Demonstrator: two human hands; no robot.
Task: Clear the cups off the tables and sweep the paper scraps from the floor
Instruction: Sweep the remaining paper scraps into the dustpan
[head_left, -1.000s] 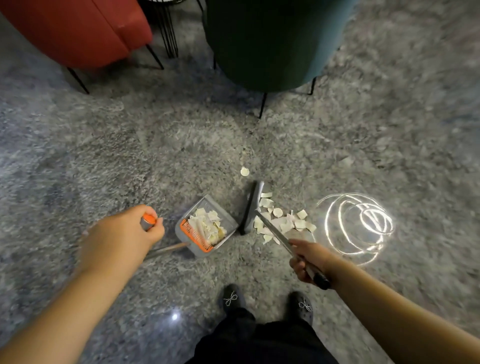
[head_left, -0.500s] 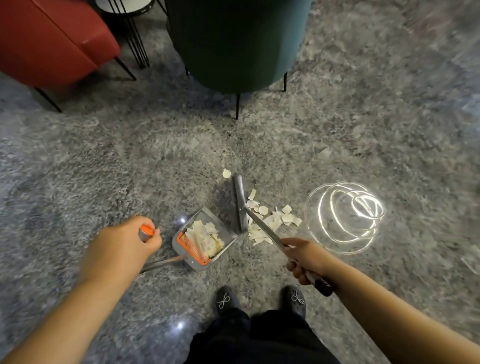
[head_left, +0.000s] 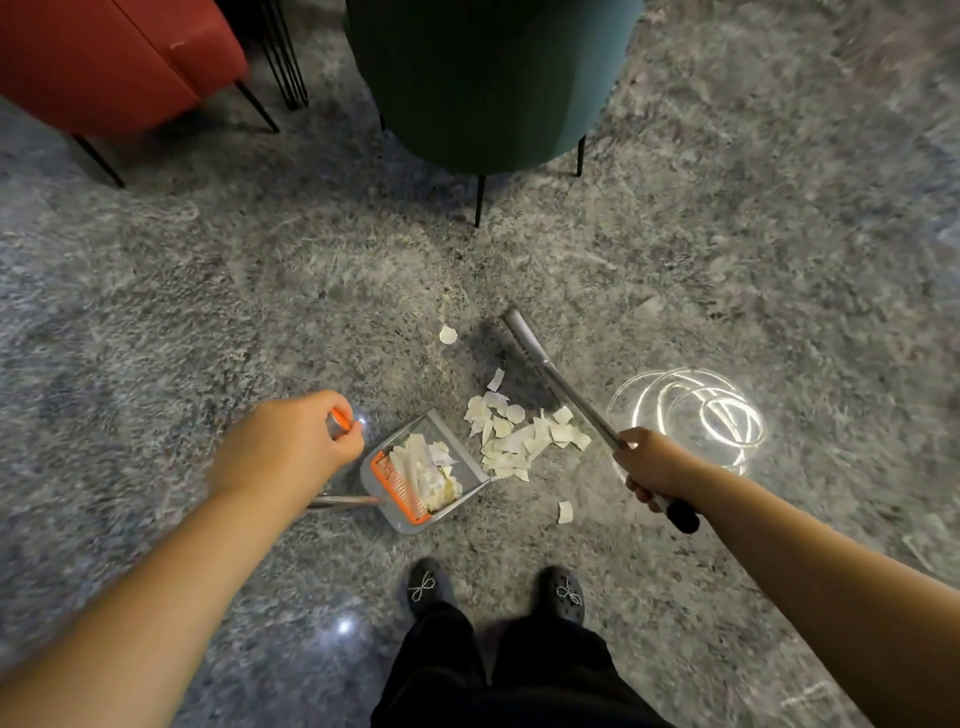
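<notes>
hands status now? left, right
Left hand: closed around the dustpan handle.
Right hand: closed around the broom handle.

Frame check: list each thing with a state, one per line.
dustpan: on the floor, partly filled with scraps
paper scraps: heaped loose at the dustpan's mouth, a few strays apart
broom: head beyond the heap
left hand: grips the dustpan handle's top
right hand: grips the broom handle
</notes>
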